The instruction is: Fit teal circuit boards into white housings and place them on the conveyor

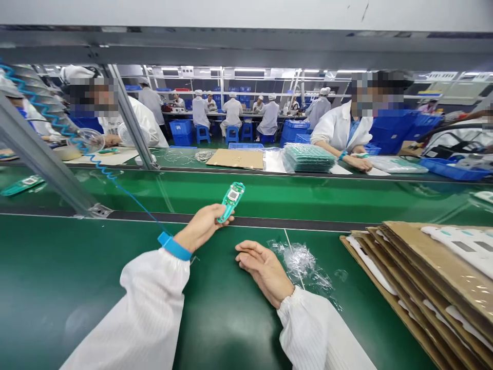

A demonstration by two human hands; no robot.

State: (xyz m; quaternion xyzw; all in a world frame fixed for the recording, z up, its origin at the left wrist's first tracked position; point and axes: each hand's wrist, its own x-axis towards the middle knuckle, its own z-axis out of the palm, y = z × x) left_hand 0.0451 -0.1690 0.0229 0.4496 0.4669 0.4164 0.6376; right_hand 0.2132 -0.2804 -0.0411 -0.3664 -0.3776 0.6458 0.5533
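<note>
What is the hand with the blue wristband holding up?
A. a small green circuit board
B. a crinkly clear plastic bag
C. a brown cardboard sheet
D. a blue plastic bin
A: the left hand, the one wearing the blue wristband, pinches a small green circuit board by its lower end above the green work surface, while the right hand rests empty beside the crinkly clear plastic wrap.

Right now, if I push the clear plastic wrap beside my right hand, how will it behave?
The clear plastic wrap looks thin and crumpled, so it is probably very light and floppy, and would likely slide or bunch up on the smooth green mat rather than roll. It lies loose beside the right hand, so a push may simply crumple it more.
</note>
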